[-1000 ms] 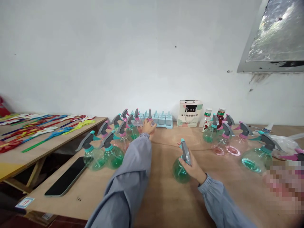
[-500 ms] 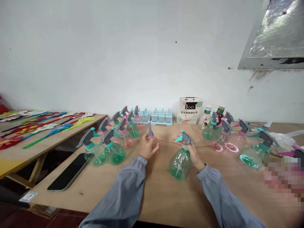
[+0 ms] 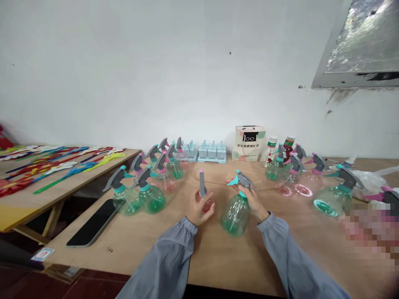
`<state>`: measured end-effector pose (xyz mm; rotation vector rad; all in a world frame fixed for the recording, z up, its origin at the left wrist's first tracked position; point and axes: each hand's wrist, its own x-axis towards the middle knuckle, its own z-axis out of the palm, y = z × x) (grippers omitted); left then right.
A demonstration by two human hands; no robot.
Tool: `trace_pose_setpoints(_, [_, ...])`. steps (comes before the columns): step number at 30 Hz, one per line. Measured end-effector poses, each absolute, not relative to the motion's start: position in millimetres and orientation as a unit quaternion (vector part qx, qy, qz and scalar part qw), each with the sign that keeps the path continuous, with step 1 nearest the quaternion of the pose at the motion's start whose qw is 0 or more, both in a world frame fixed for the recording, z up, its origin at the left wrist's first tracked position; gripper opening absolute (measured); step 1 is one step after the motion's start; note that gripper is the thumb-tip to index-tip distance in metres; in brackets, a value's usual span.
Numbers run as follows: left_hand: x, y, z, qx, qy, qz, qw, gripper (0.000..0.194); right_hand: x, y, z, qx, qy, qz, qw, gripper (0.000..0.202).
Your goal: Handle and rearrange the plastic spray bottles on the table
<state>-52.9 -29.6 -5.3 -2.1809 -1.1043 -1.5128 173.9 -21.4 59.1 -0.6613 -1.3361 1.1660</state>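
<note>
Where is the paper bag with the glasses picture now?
In the head view, the paper bag stands right of centre at the back of the table, between a light-blue tray and the white-capped bottles, beyond the right hand.

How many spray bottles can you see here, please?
16 visible: one spray bottle in the left hand, one in the right hand, eight in the left group, six in the right group, the last partly blurred. Others may be hidden behind these.

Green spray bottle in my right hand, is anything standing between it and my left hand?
Nothing visible does: wooden tabletop shows in the gap between the green spray bottle and your left hand, which grips a pink spray bottle.
</note>
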Motion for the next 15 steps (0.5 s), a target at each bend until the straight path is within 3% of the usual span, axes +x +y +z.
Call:
trace_pose_setpoints(12, [-54.9, -31.8, -7.1, -0.744, -0.397, -0.522, 0.133, 0.035, 183.6, -23.2, 77.1, -0.292, -0.578, 0.466, 0.603, 0.019])
trace_pose_setpoints(15, [-55.0, -31.9, -5.2, -0.745, -0.377, -0.529, 0.15, 0.035, 181.5, -26.5, 81.9, -0.288, -0.592, 0.471, 0.587, 0.024])
